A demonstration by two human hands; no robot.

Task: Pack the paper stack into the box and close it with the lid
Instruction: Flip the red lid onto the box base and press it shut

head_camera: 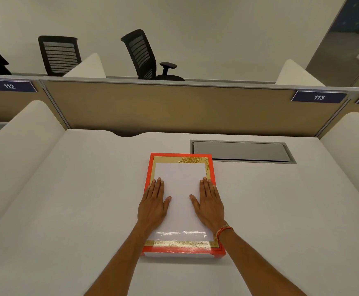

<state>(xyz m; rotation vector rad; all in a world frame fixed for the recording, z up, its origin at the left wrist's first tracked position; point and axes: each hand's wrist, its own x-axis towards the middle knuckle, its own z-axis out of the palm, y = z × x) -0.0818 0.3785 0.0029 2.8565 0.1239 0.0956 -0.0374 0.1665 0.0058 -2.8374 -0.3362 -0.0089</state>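
On desk (pixel 67 210), box (pixel 211 174) long axis points away; lid perhaps on.

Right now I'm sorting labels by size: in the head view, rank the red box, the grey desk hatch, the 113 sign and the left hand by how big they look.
1. red box
2. grey desk hatch, though farther off
3. left hand
4. 113 sign, farthest away

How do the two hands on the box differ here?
The right hand wears an orange thread band at the wrist; the left hand has a bare wrist. The left hand lies over the orange-edged box border, the right hand nearer in. Both lie flat, palms down, fingers pointing away.
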